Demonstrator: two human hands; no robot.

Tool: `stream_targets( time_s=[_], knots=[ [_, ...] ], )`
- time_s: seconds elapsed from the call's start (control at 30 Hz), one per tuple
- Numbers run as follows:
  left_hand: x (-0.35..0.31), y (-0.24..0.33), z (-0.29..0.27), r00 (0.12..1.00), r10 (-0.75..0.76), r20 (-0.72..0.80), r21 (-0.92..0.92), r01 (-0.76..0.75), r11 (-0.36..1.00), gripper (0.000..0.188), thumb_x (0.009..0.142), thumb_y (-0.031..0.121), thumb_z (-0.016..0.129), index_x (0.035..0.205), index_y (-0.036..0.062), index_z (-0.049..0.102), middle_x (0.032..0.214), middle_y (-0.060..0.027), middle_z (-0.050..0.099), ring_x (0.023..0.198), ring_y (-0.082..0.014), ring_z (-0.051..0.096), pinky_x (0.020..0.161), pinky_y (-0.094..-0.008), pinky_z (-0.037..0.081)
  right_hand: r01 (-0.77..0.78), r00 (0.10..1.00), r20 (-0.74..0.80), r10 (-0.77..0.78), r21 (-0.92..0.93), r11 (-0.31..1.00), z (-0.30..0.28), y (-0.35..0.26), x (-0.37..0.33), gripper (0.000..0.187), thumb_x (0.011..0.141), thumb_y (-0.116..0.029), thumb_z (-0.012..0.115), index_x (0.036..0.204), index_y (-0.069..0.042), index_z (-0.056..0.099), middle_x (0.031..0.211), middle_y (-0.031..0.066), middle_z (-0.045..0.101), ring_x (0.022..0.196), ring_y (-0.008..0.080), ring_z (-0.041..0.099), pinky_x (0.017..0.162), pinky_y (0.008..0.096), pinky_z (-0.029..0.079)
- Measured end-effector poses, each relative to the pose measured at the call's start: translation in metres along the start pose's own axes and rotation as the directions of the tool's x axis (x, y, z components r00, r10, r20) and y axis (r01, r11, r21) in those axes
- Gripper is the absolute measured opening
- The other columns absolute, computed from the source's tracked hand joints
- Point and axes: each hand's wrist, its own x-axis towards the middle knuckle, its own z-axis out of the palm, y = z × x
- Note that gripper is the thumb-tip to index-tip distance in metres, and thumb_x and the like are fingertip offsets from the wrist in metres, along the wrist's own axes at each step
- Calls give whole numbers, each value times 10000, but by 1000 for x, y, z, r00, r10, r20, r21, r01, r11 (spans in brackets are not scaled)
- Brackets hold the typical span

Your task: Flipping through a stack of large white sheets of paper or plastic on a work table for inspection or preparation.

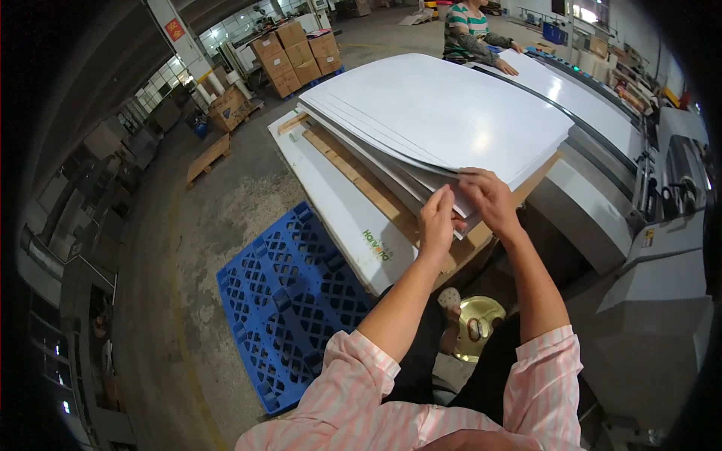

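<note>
A stack of large, glossy white sheets (429,105) lies in front of me, its near corner lifted and fanned into layers. My right hand (490,201) grips the raised corner of the upper sheets, fingers curled over the edge. Just left of it, my left hand (438,222) is closed at the corner of the sheets below, thumb up and fingertips partly hidden. The two hands are close together. Beneath the stack are a wooden strip (353,177) and a white board (331,197) with printing on it.
A blue plastic pallet (282,298) lies on the floor to the left. Grey machinery (594,214) stands at right. Another person (470,34) works across at a white sheet (553,84). Cardboard boxes (297,56) are stacked far left; a gold round object (492,312) sits below my hands.
</note>
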Motion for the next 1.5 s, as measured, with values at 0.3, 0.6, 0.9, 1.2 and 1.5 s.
stream_targets(
  time_s=[0.3,0.6,0.9,1.2,1.5],
  knots=[
    [1,-4,-4,1000,-2,27,195,-4,981,307,833,39,488,1129,-31,526,740,-70,563,501,-117,545,481,-237,440,-344,844,-199,497,509,789,8,-4,9,222,868,-221,564,896,-20,655,793,28,616,687,109,534,621,252,428],
    [0,2,-3,999,-24,-24,-82,22,996,354,790,-11,487,1141,-29,451,835,-69,559,585,-113,522,461,-221,432,216,975,28,-219,-329,920,-3,-18,-4,277,681,-4,603,945,-82,638,1058,69,595,913,253,545,774,334,443],
    [1,4,-11,999,-53,9,13,53,999,306,811,36,526,1112,-6,488,872,-53,576,706,-115,556,501,-200,435,168,982,136,-129,-324,931,-23,-8,-14,312,684,-98,627,995,-97,643,1247,96,472,1076,285,457,881,371,391],
    [-5,16,-21,820,452,350,675,-556,485,217,755,130,603,941,25,638,1019,-132,590,1009,-316,494,880,-382,395,20,1000,-3,-20,-27,999,-6,5,-5,283,804,-290,613,950,-50,649,976,93,614,912,249,560,780,314,437],
    [-13,14,-29,780,350,520,748,-613,256,362,685,123,639,1032,29,596,1150,-154,513,1129,-362,385,962,-419,324,-200,796,-241,555,760,618,4,-4,11,249,866,-242,580,780,-11,611,718,-20,517,660,69,431,580,229,356]
  ],
)
